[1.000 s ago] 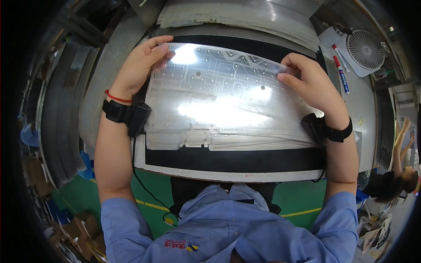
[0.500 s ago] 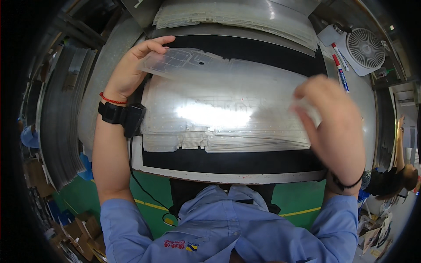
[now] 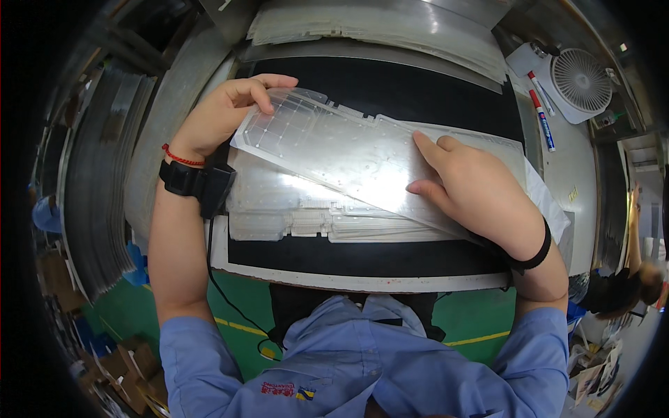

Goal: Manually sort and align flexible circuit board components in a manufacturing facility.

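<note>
A translucent plastic sheet [image 3: 348, 157] with fine printed lines lies slanted over a stack of similar sheets [image 3: 390, 226], its right end lower than its left. My left hand [image 3: 240, 108] grips its upper left corner, fingers bent over the edge. On its right part rests my right hand [image 3: 463, 174], thumb and forefinger spread apart. Under the right forearm, the sheet's lower right end is partly hidden. The stack sits on a black mat [image 3: 348, 261], with notched, comb-like strips along its near edge.
Another pile of sheets [image 3: 376, 24] lies at the far side. A white fan [image 3: 580, 80] and red-capped markers [image 3: 542, 120] sit at the right. White thin material [image 3: 547, 195] shows beyond my right wrist. A black cable [image 3: 221, 289] hangs from my left wrist device.
My right hand has moved left and come down onto the sheet. The sheet in my left hand has swung down, and now slants across the stack. My left hand has lowered slightly.
</note>
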The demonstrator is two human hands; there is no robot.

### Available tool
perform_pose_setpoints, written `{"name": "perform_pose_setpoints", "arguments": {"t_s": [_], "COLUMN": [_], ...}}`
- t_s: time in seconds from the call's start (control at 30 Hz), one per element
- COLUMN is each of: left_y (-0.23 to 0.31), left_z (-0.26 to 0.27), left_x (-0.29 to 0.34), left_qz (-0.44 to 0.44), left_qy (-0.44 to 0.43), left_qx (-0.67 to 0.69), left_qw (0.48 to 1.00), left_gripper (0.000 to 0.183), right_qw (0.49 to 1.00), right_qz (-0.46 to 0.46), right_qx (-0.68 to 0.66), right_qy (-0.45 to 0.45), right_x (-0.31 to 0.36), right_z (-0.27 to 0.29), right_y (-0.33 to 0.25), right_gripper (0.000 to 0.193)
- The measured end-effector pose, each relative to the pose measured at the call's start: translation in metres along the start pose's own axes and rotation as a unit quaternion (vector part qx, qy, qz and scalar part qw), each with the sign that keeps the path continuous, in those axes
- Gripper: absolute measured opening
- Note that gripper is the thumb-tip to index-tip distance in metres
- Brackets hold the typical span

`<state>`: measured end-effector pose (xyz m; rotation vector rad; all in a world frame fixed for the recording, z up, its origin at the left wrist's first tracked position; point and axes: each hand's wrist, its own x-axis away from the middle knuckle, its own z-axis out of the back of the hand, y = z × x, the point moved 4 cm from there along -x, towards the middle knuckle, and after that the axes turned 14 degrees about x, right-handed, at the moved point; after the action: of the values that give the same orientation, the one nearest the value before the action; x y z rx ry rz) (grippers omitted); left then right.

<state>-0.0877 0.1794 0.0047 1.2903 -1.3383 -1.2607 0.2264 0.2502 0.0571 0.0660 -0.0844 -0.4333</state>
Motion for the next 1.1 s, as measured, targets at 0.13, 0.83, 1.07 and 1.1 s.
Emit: {"name": "perform_pose_setpoints", "arguments": {"t_s": [0.13,0.83,1.07,1.1], "left_y": [-0.003,-0.004,0.000,0.000], "left_z": [0.002,0.010,0.009,0.012], "left_x": [0.000,0.002,0.005,0.007], "left_qz": [0.013,0.042,0.064,0.077], "left_qy": [0.002,0.149,0.117,0.105], "left_qx": [0.005,-0.049,-0.053,-0.064], "left_qw": [1.000,0.987,0.990,0.989], "left_gripper": [0.011,0.053,0.035,0.032], "right_qw": [0.999,0.999,0.963,0.944], "right_qz": [-0.012,-0.007,0.238,0.294], "right_qx": [0.023,-0.008,-0.108,-0.146], "right_qy": [0.020,0.046,0.064,0.035], "right_x": [0.001,0.001,0.041,0.047], "right_z": [-0.005,-0.002,0.030,0.034], "right_y": [-0.004,-0.005,-0.060,-0.070], "right_gripper": [0.042,0.022,0.017,0.016]}}
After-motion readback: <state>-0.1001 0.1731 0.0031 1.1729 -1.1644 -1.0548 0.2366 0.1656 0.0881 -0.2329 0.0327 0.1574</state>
